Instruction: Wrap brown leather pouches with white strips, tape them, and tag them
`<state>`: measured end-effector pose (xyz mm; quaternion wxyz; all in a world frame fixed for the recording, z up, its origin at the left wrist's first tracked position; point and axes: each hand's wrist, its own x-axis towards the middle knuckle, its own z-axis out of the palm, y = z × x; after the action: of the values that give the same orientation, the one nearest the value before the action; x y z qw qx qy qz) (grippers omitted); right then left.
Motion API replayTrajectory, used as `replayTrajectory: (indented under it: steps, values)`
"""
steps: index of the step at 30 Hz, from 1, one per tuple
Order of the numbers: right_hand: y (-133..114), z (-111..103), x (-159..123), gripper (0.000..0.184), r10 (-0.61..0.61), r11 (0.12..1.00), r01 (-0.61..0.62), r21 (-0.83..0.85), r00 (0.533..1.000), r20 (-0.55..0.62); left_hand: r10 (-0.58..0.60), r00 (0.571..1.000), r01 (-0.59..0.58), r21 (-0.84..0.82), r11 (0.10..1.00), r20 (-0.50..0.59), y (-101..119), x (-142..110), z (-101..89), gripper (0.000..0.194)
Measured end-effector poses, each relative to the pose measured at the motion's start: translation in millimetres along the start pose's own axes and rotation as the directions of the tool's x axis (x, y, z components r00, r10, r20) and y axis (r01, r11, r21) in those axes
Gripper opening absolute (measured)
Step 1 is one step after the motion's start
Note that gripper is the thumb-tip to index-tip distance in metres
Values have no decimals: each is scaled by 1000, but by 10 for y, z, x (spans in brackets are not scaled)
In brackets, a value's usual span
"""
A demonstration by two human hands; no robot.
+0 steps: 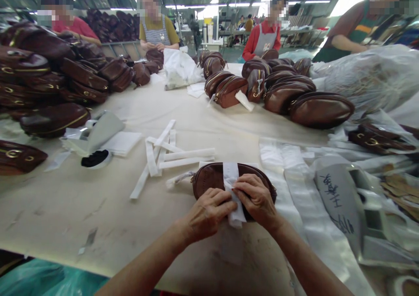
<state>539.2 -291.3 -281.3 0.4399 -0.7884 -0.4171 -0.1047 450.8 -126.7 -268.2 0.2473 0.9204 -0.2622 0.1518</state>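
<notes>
the left hand (209,212) and right hand (257,200) pinch a white paper strip (231,176) laid across a dark brown leather pouch (212,178) at the bench's (114,217) near side. loose white strips (188,157) lie crisscrossed just beside it, toward the left.

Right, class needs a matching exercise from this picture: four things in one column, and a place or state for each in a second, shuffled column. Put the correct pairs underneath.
Things
1. Bag under the left hand and right hand
2. Loose white strips
3. Teal plastic
4. Large heap of clear plastic

Places and states
A. Lower left corner of the picture
B. Criss-crossed on the table
C. Upper right of the picture
D. White band across its middle

Pairs: 1-D, 2-B, 3-A, 4-C
</notes>
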Motion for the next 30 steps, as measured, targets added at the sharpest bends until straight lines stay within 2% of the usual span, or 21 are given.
replayTrajectory:
  steps: [4,7,9,13,16,22,25,27,29,30]
  values:
    - [-20,7,-1,14,-54,996,57,-74,998,43,-53,998,57,-114,992,35,15,13,-144,27]
    - [-34,8,18,14,-60,992,70,-102,993,99,-170,984,154,-230,961,-54,50,110,-239,27]
    - [-44,3,27,13,-73,991,84,-100,992,106,-238,966,214,-202,956,-102,57,186,-227,29]
    - [-40,-23,22,14,-81,994,87,-70,993,85,-164,985,159,-100,982,-45,10,220,-44,35]
    - [-26,-45,5,17,-55,999,55,3,994,99,-123,990,118,-80,990,-68,-36,135,76,36]
    - [-127,-130,-73,21,-39,999,36,36,995,93,-54,993,60,57,997,-101,-62,72,75,33]
    - [-142,-310,-142,19,-44,996,48,-74,998,45,11,996,-1,112,994,-94,-114,87,58,32]
    - [-41,-555,-189,17,-13,978,7,-211,1000,-28,60,993,-42,169,985,-100,-180,84,73,33]
    - [179,-920,-224,15,119,900,-148,-411,988,-97,122,986,-94,226,970,-113,-259,67,114,34]
    - [331,-1140,-235,16,205,825,-245,-510,970,-134,163,978,-127,246,961,-131,-298,55,142,35]
